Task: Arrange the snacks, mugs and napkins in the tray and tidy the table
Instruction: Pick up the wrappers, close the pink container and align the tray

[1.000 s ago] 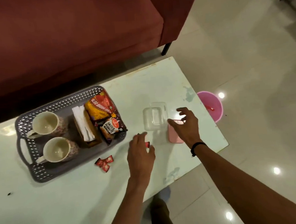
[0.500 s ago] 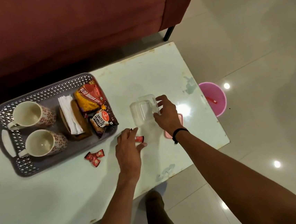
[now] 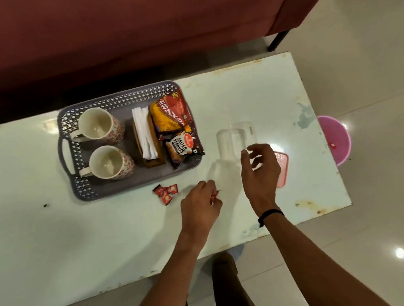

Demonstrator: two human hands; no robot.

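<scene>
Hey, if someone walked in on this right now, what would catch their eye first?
Probably the grey tray at the table's left, holding two mugs, napkins and snack packets. Next, the left hand pinching a small red wrapper near the front edge, with more red wrappers lying just beside the tray. The right hand hovers by a clear container.

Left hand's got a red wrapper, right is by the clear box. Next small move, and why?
Probably the right hand closes on the clear container, so the left hand can drop its pinched red wrapper in; two more wrappers lie loose beside the tray.
</scene>
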